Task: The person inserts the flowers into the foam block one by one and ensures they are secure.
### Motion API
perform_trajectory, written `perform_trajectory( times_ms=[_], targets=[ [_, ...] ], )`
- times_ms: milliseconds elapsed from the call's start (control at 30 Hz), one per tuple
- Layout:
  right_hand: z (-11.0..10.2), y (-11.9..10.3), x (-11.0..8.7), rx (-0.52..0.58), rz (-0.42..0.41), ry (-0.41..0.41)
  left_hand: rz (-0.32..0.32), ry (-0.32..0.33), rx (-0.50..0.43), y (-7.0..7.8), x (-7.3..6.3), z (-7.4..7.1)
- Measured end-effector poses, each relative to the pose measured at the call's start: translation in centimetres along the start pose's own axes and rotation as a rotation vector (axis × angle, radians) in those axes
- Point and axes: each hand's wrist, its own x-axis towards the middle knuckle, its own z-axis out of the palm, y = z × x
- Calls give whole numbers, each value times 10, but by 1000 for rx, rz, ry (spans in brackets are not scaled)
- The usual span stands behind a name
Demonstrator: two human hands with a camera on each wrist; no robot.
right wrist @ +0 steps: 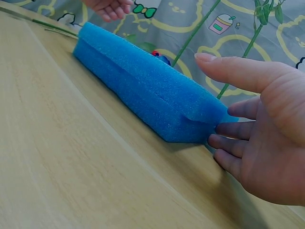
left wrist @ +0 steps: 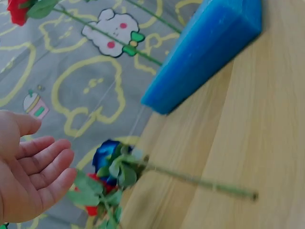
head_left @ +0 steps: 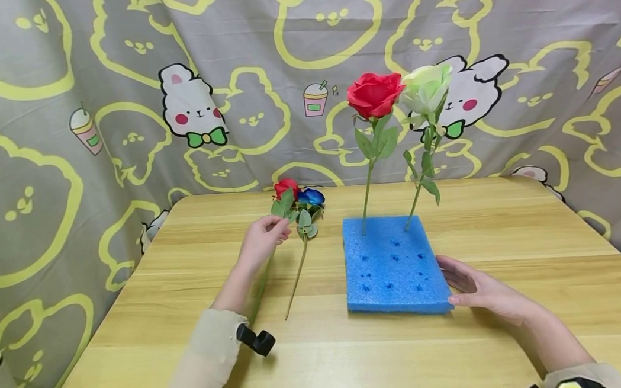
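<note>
A blue foam block (head_left: 403,273) with several small holes lies on the table. A red rose (head_left: 375,95) and a pale green-white rose (head_left: 426,90) stand in its far part, the pale one leaning right. To the block's left lie another red rose (head_left: 286,188) and a blue rose (head_left: 312,197), stems toward the front. My left hand (head_left: 262,239) hovers beside the red rose's leaves, fingers loosely bent and holding nothing in the left wrist view. At the block's right side, my right hand (head_left: 479,290) rests its relaxed fingertips against the edge, thumb near the front corner.
The wooden table (head_left: 320,359) reaches back to a grey curtain (head_left: 258,37) with yellow outlines and cartoon rabbits. A black wrist mount (head_left: 256,340) is strapped at the left sleeve. Both standing roses rise high above the block's far edge.
</note>
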Motion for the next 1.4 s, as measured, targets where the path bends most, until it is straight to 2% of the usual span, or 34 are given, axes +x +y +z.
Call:
perform_trajectory(
  times_ms=[167, 467, 633, 867, 1067, 1400],
  targets=[
    [1, -1, 0, 4, -1, -2, -12, 2, 7, -10, -9, -17],
    [1, -2, -1, 0, -10, 4, -26, 17, 165, -23, -16, -31],
    [1, -3, -1, 3, -6, 5, -42, 12, 256, -32, -18, -31],
    [1, -2, 0, 7, 1, -1, -97, -33, 351, -45, -19, -27],
    [1, -1, 0, 8, -6, 1, -141, -55, 380, -50, -19, -23],
    [1, -1, 1, 5, -6, 7, -164, -78, 412, -53, -18, -18]
  ],
)
